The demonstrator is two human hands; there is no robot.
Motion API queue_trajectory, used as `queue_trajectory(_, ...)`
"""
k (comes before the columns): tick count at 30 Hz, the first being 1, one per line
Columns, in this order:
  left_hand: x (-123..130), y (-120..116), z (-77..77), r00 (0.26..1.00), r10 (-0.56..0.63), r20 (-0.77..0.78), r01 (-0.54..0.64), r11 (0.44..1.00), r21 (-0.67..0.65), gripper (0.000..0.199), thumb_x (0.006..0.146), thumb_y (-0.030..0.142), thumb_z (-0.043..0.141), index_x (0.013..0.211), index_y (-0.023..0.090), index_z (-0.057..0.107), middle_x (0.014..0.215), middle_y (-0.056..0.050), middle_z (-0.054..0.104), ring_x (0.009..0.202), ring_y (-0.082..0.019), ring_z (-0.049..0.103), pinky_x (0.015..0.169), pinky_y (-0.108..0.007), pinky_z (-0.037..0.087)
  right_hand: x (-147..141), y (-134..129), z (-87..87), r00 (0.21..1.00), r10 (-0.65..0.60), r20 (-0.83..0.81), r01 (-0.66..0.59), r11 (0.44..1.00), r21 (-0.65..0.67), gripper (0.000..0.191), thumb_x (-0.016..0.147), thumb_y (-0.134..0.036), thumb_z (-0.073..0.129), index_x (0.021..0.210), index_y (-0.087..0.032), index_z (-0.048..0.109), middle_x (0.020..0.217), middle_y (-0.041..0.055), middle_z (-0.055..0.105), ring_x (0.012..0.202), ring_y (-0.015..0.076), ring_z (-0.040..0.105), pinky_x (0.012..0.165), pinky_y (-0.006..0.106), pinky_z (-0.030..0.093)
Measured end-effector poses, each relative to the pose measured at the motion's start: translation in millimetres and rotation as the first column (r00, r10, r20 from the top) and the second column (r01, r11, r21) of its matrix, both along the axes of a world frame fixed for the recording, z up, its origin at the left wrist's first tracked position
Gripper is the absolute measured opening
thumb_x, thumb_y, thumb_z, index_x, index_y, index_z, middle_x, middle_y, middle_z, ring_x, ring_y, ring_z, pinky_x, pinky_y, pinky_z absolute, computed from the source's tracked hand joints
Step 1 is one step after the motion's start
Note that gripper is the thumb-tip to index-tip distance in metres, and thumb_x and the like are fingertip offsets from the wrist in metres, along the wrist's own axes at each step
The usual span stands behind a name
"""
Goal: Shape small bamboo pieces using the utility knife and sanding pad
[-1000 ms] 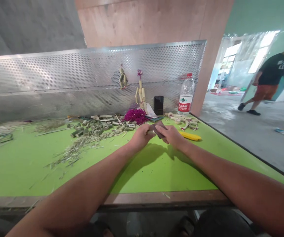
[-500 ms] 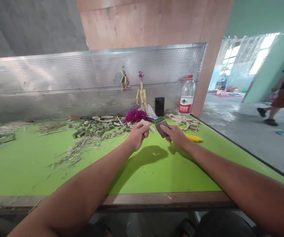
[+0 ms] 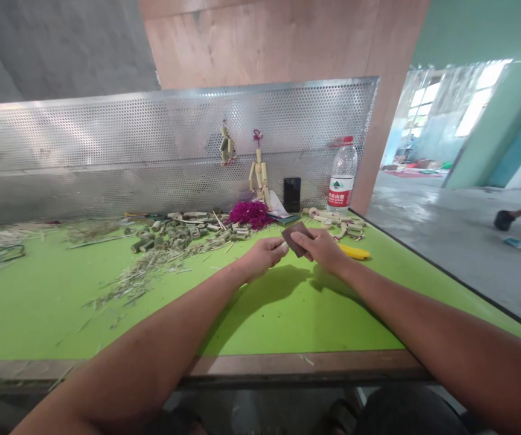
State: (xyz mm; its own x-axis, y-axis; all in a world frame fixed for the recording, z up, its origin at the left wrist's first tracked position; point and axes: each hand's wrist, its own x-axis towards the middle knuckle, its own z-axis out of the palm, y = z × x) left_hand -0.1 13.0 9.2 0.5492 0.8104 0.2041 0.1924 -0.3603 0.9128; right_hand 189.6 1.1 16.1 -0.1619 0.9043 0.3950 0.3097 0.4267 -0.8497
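Above the green tabletop, my left hand is closed around a short pale bamboo piece; only its end shows past the fingers. My right hand pinches a folded brown piece of sandpaper between thumb and fingers. The sandpaper's lower edge is right beside the bamboo's end; I cannot tell whether they touch. A yellow-handled tool lies just right of my right hand.
Behind are cut bamboo pieces, shavings, purple cord, a bamboo figure, a phone and a water bottle. A perforated metal panel backs the table. A person's foot shows at right.
My left hand has turned and moved slightly right and down, bringing the bamboo piece nearer the sandpaper and hiding more of it. The person at right has mostly left the view.
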Motion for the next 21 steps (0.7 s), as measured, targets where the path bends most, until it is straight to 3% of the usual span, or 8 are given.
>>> queue_trajectory(5,2.3,-1.0,9.4,0.988,0.104,-0.116,-0.091,0.99,0.11,0.023,0.085,0.036,0.059,0.088,0.016,0.07,0.074,-0.001,0.061,0.069,-0.014,0.05,0.066,-0.025,0.039,-1.6,-0.7,2.3,0.987,0.01,0.159,-0.013,1.0,0.018,0.048,0.077,-0.061,0.06,0.056,-0.018,0.055,0.041,-0.0046,0.044,0.041,0.0085,0.037,0.043,0.024,0.024)
queue_trajectory(8,-1.3,-1.0,11.5,0.975,0.107,-0.192,-0.078,0.985,0.151,0.025,0.085,0.037,0.058,0.092,0.016,0.071,0.081,-0.002,0.064,0.073,-0.016,0.051,0.066,-0.026,0.039,6.6,5.7,0.7,0.974,0.167,0.153,-0.159,0.985,-0.063,0.048,0.078,-0.062,0.059,0.059,-0.018,0.058,0.043,-0.0034,0.048,0.041,0.009,0.039,0.044,0.024,0.026)
queue_trajectory(10,-4.8,-4.7,13.4,0.977,0.043,-0.209,-0.017,0.992,0.127,0.03,0.087,0.041,0.056,0.096,0.016,0.07,0.076,-0.002,0.06,0.067,-0.013,0.046,0.061,-0.024,0.036,18.2,13.1,-1.1,0.963,0.225,0.151,-0.209,0.971,-0.114,0.049,0.079,-0.062,0.059,0.06,-0.017,0.059,0.044,-0.0027,0.051,0.041,0.0093,0.04,0.045,0.024,0.028)
queue_trajectory(14,-11.2,-14.0,19.0,0.977,-0.16,-0.142,0.171,0.982,0.073,0.041,0.087,0.053,0.056,0.103,0.016,0.065,0.07,0.002,0.046,0.059,-0.01,0.035,0.055,-0.022,0.028,41.5,26.4,-1.9,0.989,-0.002,0.149,0.014,0.997,-0.076,0.052,0.079,-0.064,0.062,0.055,-0.019,0.054,0.038,-0.0033,0.046,0.038,0.0093,0.039,0.044,0.025,0.03)
queue_trajectory(16,-12.4,-14.0,18.8,0.986,-0.114,-0.118,0.125,0.988,0.093,0.043,0.088,0.057,0.053,0.094,0.015,0.062,0.07,0.002,0.044,0.059,-0.009,0.034,0.055,-0.022,0.028,41.9,25.0,0.6,0.994,-0.05,0.095,0.054,0.997,-0.047,0.052,0.078,-0.066,0.062,0.058,-0.018,0.055,0.04,-0.0024,0.049,0.039,0.0099,0.041,0.044,0.025,0.031)
queue_trajectory(19,-10.4,-8.8,13.2,0.987,-0.001,-0.16,0.016,0.996,0.093,0.047,0.092,0.059,0.043,0.081,0.015,0.056,0.071,0.001,0.045,0.06,-0.01,0.036,0.057,-0.023,0.03,25.3,12.4,5.4,0.998,0.032,0.045,-0.031,0.999,-0.022,0.053,0.081,-0.068,0.057,0.063,-0.017,0.059,0.045,-0.0009,0.053,0.041,0.0104,0.044,0.045,0.025,0.034)
queue_trajectory(21,-7.2,-6.7,10.4,0.98,0.041,-0.192,-0.022,0.995,0.099,0.043,0.093,0.055,0.042,0.086,0.015,0.057,0.076,-0.001,0.05,0.066,-0.012,0.041,0.062,-0.025,0.035,12.2,4.6,6.4,0.994,0.048,0.1,-0.045,0.999,-0.029,0.054,0.081,-0.067,0.056,0.06,-0.018,0.058,0.043,-0.0011,0.05,0.04,0.0103,0.042,0.044,0.025,0.031)
